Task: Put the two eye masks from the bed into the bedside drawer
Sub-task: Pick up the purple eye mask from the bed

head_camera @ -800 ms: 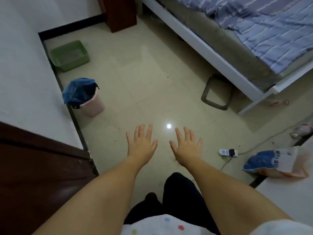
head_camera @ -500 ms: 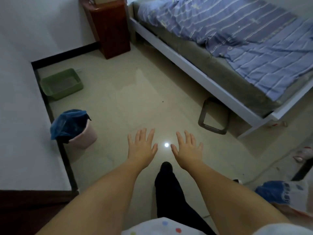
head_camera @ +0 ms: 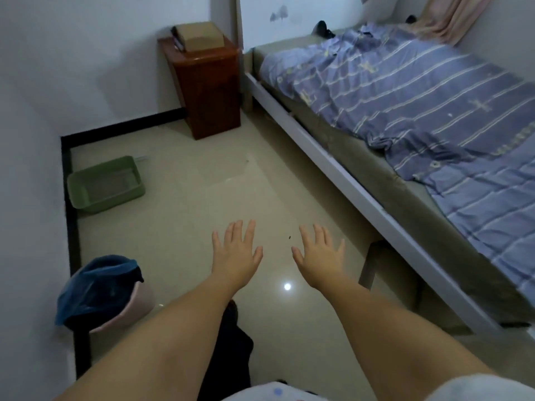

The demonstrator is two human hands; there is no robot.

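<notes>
My left hand (head_camera: 236, 256) and my right hand (head_camera: 320, 257) are stretched out in front of me over the tiled floor, palms down, fingers spread, holding nothing. The bed (head_camera: 333, 157) with a blue striped quilt (head_camera: 419, 91) runs along the right. At its far head end lies a dark object (head_camera: 321, 28) that may be an eye mask; a second dark spot (head_camera: 410, 18) sits further right. The reddish-brown bedside cabinet (head_camera: 207, 88) stands against the far wall, left of the bed. Its drawer front is not discernible from here.
A cardboard box (head_camera: 199, 36) rests on the cabinet. A green plastic tray (head_camera: 105, 185) lies on the floor by the left wall. A pink bin with a blue bag (head_camera: 104, 293) stands nearer me on the left. My dark-trousered leg (head_camera: 228, 337) shows below.
The view has tilted up and advanced into the room, bringing the cabinet top and the bed's head end into sight. Both hands stay open and spread.
</notes>
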